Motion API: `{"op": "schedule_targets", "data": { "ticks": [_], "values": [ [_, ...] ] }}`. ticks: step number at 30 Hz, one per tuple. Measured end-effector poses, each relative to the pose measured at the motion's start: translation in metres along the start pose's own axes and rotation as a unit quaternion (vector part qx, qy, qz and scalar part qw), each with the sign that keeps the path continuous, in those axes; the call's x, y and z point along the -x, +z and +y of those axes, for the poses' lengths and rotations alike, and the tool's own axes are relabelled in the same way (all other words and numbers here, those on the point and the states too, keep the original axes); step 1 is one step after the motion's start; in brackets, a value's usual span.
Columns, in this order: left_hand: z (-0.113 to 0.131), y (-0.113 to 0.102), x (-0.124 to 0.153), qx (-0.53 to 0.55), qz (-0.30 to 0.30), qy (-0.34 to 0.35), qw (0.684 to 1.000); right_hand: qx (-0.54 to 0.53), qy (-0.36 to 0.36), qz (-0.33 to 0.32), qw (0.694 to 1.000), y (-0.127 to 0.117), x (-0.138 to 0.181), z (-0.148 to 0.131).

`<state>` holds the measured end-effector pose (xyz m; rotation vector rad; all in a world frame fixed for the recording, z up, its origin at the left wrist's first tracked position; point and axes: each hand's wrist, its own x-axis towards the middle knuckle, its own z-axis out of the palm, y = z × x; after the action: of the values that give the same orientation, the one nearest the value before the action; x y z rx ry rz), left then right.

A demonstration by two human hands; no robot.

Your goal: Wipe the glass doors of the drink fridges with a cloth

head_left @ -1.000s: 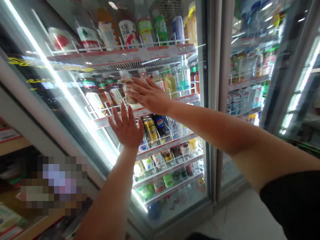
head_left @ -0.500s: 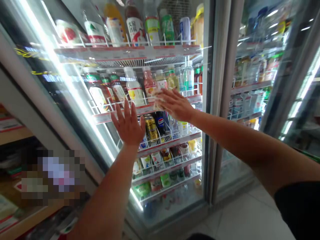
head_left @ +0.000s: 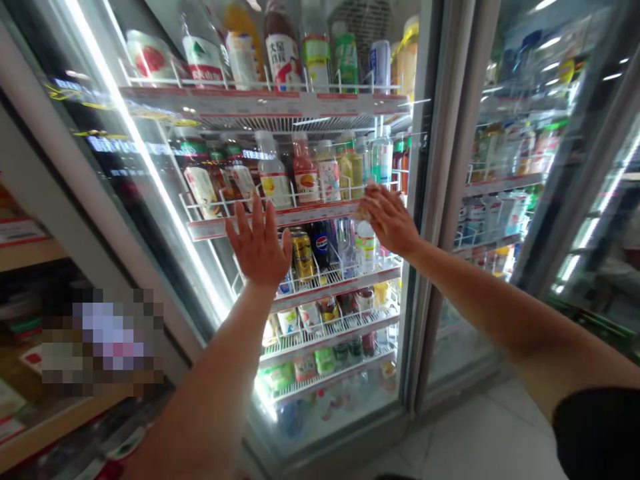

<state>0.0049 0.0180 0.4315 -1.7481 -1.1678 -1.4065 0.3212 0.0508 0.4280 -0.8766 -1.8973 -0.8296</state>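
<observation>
Left hand spread flat, fingers apart, pressed against the clear glass cooler door, just below the red-edged wire shelf. Right hand flat too, fingers close together, pressing a small pale crumpled cloth to the same glass, right of the left hand and level with that shelf's right end. Behind the glass, between the two hands: gold drink can and dark blue cola can.
</observation>
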Motion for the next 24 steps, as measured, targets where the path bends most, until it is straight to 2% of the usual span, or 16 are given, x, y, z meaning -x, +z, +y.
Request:
{"op": "schedule_targets", "data": {
  "ticks": [2,3,7,8,9,12,14,16,19,20,22,24],
  "values": [
    [-0.001,0.0,0.0,-0.002,0.004,0.001,1.0,0.009,0.055,0.034,0.998,-0.003,0.005,0.003],
    [-0.001,0.0,0.0,-0.002,0.004,0.001,1.0,0.009,0.053,0.027,0.998,-0.002,0.013,0.002],
    [-0.003,0.001,0.001,0.005,-0.002,0.002,1.0,-0.008,-0.059,-0.096,0.994,-0.001,0.051,-0.004],
    [-0.003,0.001,0.001,0.007,-0.003,0.001,1.0,-0.004,-0.064,-0.103,0.993,-0.003,0.054,0.0],
    [-0.002,0.001,0.0,0.006,-0.002,0.0,1.0,0.006,-0.048,-0.089,0.995,-0.004,0.054,0.006],
    [0.001,0.001,0.0,0.004,0.003,-0.003,1.0,0.041,0.057,0.03,0.997,-0.009,0.039,0.027],
    [0.002,0.0,-0.001,0.007,0.004,-0.007,1.0,0.042,0.087,0.074,0.993,-0.008,0.034,0.03],
    [0.0,-0.002,-0.002,0.005,0.004,-0.007,1.0,0.027,0.057,0.044,0.997,-0.004,0.04,0.021],
    [-0.013,-0.011,-0.004,-0.021,-0.004,0.021,1.0,-0.013,-0.068,-0.083,0.994,0.0,0.053,0.0],
    [-0.02,-0.015,-0.005,-0.031,-0.014,0.038,0.999,-0.018,-0.095,-0.105,0.99,0.0,0.053,-0.004],
    [-0.034,-0.022,-0.006,-0.046,-0.041,0.07,0.996,-0.005,-0.082,-0.084,0.993,-0.003,0.044,-0.004],
    [-0.044,-0.026,-0.006,-0.048,-0.052,0.082,0.994,0.025,-0.003,-0.005,1.0,-0.005,0.028,0.002]
  ]
}}
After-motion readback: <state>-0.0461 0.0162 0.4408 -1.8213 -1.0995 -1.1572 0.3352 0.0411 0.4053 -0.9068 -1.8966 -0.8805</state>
